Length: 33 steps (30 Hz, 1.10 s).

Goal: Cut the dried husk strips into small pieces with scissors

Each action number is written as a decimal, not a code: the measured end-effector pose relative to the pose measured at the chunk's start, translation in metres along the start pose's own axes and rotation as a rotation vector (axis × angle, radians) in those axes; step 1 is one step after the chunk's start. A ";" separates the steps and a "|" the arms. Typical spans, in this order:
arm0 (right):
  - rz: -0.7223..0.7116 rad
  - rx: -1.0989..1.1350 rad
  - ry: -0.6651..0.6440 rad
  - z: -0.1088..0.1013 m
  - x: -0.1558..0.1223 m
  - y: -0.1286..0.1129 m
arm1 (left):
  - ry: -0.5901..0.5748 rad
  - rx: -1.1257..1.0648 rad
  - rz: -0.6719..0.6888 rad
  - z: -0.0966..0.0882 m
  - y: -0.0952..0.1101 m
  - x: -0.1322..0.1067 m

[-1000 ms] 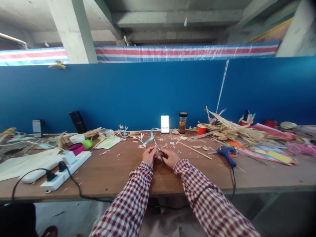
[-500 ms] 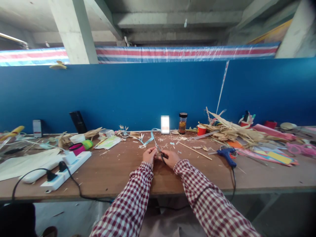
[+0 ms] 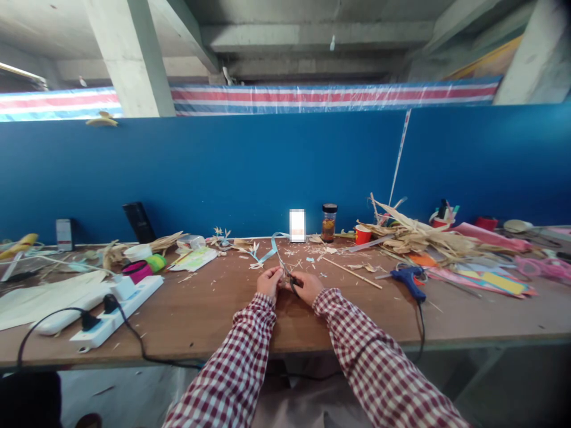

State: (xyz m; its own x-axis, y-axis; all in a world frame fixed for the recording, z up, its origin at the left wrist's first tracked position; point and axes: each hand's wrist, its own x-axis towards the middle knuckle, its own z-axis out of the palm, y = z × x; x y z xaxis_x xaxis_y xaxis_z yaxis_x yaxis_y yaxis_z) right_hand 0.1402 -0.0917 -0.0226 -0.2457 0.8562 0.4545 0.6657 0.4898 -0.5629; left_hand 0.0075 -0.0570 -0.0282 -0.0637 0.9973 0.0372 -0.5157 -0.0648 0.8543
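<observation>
My right hand [image 3: 309,288] is closed around the dark handles of a pair of scissors [image 3: 292,282], whose blades point up and to the left. Close beside it, my left hand [image 3: 268,282] pinches its fingers together near the blades; what lies in them is too small to make out. Just beyond the hands, a light blue ribbon [image 3: 269,255] curls on the brown table [image 3: 214,324]. A pale, leaf-like cut piece [image 3: 254,250] lies by the ribbon's left end. Small pale scraps are scattered around there.
To the right are a thin stick [image 3: 352,273], a blue glue gun [image 3: 408,279], a red cup [image 3: 363,234] and heaped dry husks [image 3: 428,238]. A lidded jar [image 3: 329,224] stands at the back. A white power strip [image 3: 120,315] with black cords lies left.
Both hands and the scissors stay almost in place, with only a slight shift. The whole view has moved a little as the head turned.
</observation>
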 end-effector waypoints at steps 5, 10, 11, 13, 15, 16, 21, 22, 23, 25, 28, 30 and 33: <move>0.001 0.001 -0.005 -0.001 0.000 -0.001 | -0.010 0.000 -0.002 0.000 0.001 -0.001; 0.003 0.001 -0.009 -0.002 0.000 -0.002 | -0.019 -0.001 -0.009 0.000 0.001 -0.001; 0.003 0.001 -0.010 -0.002 0.000 -0.002 | -0.019 -0.001 -0.010 0.000 0.000 -0.001; 0.003 0.001 -0.009 -0.002 -0.001 -0.002 | -0.019 -0.001 -0.011 0.000 0.000 0.000; 0.004 -0.001 -0.008 -0.003 -0.001 -0.002 | -0.016 0.000 -0.011 0.000 0.000 0.000; 0.005 -0.001 -0.008 -0.003 -0.001 -0.003 | -0.014 0.000 -0.011 -0.001 -0.001 0.000; 0.011 -0.006 -0.011 -0.003 -0.001 -0.003 | -0.009 0.007 -0.009 -0.001 0.000 0.000; 0.012 -0.007 -0.012 -0.004 -0.001 -0.003 | -0.008 0.009 -0.009 -0.001 0.000 0.000; 0.013 -0.008 -0.013 -0.004 -0.001 -0.004 | -0.006 0.011 -0.009 -0.001 0.000 0.000; 0.014 -0.009 -0.016 -0.004 -0.001 -0.004 | -0.003 0.014 -0.008 -0.001 0.000 0.000; 0.013 -0.012 -0.020 -0.004 0.000 -0.004 | 0.000 0.018 -0.006 -0.001 -0.001 0.001; 0.012 -0.014 -0.022 -0.004 0.000 -0.004 | 0.002 0.022 -0.005 -0.001 -0.001 0.001; 0.010 -0.018 -0.022 -0.004 0.000 -0.004 | 0.004 0.030 -0.007 0.000 0.000 0.001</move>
State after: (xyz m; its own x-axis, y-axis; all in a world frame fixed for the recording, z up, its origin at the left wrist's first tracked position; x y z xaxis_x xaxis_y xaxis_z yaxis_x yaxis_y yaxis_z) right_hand 0.1408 -0.0945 -0.0175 -0.2541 0.8647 0.4332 0.6807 0.4781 -0.5551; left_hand 0.0073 -0.0563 -0.0287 -0.0634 0.9976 0.0292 -0.4900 -0.0566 0.8699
